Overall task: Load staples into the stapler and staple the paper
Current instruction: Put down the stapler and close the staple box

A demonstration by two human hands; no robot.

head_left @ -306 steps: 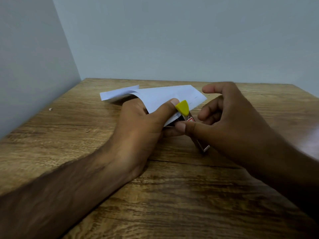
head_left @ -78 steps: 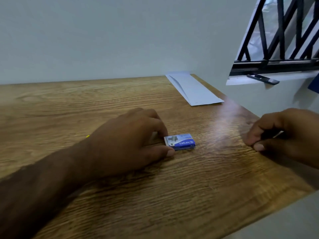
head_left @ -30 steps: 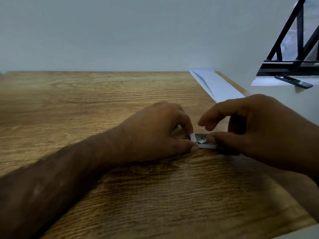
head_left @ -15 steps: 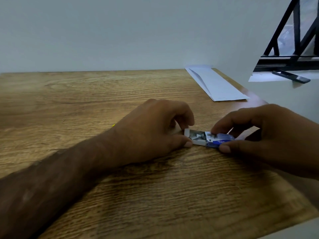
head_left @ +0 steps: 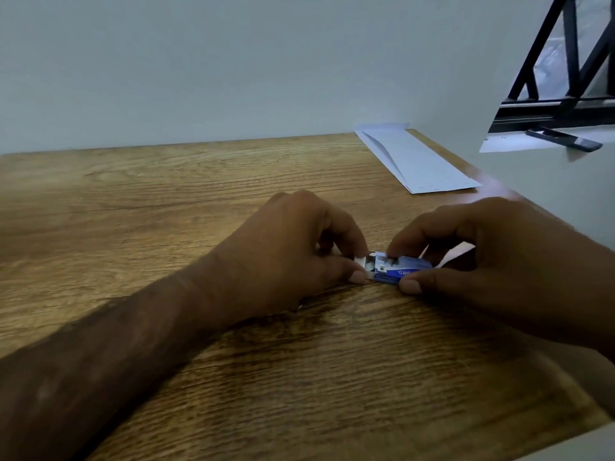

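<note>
Head view: both hands are working at centre frame, low on the wooden surface [head_left: 139, 207]. My left hand [head_left: 293, 247] is pinching the white inner tray [head_left: 361, 262] of the staple box [head_left: 397, 269], thumb on the near side, fingers on the far side; grip closed on the tray end. My right hand [head_left: 492, 261] is pinching the blue sleeve of the same box, thumb on the near edge and fingertips on top; grip closed on the box. The tray is sticking out only slightly on the left of the sleeve, with a sliver of grey staples [head_left: 370, 267] showing in the gap. The box is lying flat, touching the surface. The folded white paper [head_left: 416, 161] is sitting in the upper right of the frame, well apart from both hands, near the surface's far right corner. The stapler isn't visible; can't tell where it is. A dark flat object [head_left: 565, 143] is lying on the window ledge at the upper right.
</note>
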